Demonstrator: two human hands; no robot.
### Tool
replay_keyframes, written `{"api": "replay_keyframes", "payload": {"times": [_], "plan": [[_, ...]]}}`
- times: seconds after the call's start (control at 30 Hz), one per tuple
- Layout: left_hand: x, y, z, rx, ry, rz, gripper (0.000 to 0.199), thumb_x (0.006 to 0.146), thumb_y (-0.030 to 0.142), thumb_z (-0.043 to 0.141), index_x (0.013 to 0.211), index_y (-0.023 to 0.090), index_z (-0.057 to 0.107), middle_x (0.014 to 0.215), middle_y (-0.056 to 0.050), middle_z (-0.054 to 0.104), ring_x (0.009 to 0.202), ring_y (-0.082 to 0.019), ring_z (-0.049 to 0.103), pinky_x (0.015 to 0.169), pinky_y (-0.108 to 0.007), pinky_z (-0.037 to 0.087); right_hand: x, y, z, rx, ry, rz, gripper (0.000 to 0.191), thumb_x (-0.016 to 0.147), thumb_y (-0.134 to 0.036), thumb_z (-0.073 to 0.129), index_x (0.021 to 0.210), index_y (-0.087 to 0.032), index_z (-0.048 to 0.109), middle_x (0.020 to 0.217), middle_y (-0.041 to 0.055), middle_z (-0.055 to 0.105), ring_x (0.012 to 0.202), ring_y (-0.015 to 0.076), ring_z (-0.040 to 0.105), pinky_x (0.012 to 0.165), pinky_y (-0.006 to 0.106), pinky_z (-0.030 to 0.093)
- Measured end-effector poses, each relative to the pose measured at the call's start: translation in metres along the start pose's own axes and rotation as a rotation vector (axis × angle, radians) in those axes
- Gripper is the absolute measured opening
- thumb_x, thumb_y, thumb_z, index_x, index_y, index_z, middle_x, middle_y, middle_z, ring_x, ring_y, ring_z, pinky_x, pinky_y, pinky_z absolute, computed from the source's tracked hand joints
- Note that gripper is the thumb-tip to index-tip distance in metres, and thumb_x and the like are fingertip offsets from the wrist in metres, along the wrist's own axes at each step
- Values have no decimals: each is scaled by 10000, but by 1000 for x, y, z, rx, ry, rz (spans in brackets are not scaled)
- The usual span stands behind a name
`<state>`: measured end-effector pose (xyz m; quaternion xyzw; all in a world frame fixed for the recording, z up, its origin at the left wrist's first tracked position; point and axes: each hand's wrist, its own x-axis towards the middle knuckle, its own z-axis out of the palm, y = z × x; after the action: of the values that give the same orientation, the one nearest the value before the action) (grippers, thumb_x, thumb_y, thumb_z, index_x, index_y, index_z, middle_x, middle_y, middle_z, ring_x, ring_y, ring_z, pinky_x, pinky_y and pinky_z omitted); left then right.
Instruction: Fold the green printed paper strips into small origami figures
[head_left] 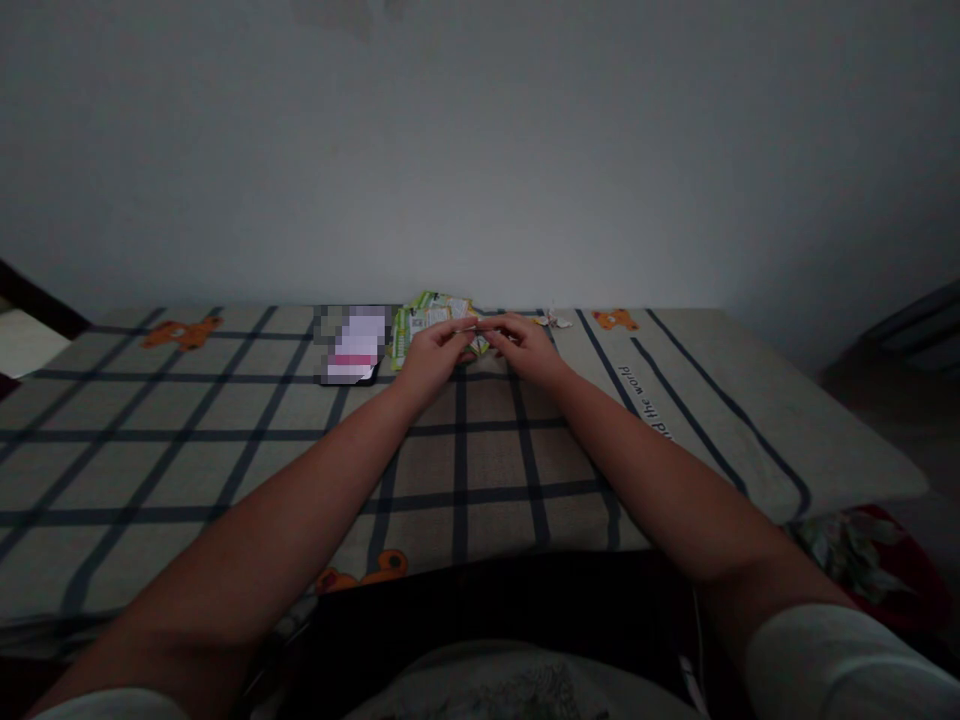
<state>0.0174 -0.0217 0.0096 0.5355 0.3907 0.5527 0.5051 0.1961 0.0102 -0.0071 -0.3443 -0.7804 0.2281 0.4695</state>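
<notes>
My left hand (pixel 433 350) and my right hand (pixel 527 347) meet at the fingertips over the far side of the cloth-covered table. The fingers of both are closed in a pinch, and what lies between them is too small and dark to make out. Under and behind them are green and white printed packets (pixel 409 325), overlapping and partly hidden by my fingers. To the right of my right hand lies a small crumpled whitish scrap (pixel 555 320).
A phone (pixel 358 345) with a lit, partly blurred screen lies left of the packets. The checked tablecloth (pixel 217 420) reaches a plain wall (pixel 480 150). A red container (pixel 889 560) holding crumpled wrappers stands below the table's right edge.
</notes>
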Motion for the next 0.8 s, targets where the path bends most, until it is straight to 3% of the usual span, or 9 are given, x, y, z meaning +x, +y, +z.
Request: {"api": "replay_keyframes", "payload": {"times": [0.13,0.37,0.6,0.8], "plan": [[1,-4,-2,56,31,17,352,710,376,788,1000,177,778,1081,-90,749,910,-177,677,766,-287,575,1,6,3,75,45,75,389,860,-507,638,1102,-207,690,997,66,714,845,183,645,775,350,563],[0,1,0,82,59,14,334,715,338,789,1009,185,747,1011,-73,742,867,-184,665,702,-284,569,1,0,2,111,52,166,373,807,-547,685,906,-188,703,818,34,715,656,136,618,664,300,536],[1,-2,0,61,53,31,285,738,403,778,920,194,713,866,-35,710,816,-182,638,678,-295,575,1,-7,0,196,58,234,430,781,-621,687,816,-193,691,716,16,689,638,147,637,633,296,549],[3,-5,-2,11,41,15,332,715,478,800,835,191,685,816,-22,685,762,-150,625,637,-250,567,2,-6,2,318,28,255,495,696,-663,740,868,-199,705,802,17,706,685,144,650,649,302,586]]}}
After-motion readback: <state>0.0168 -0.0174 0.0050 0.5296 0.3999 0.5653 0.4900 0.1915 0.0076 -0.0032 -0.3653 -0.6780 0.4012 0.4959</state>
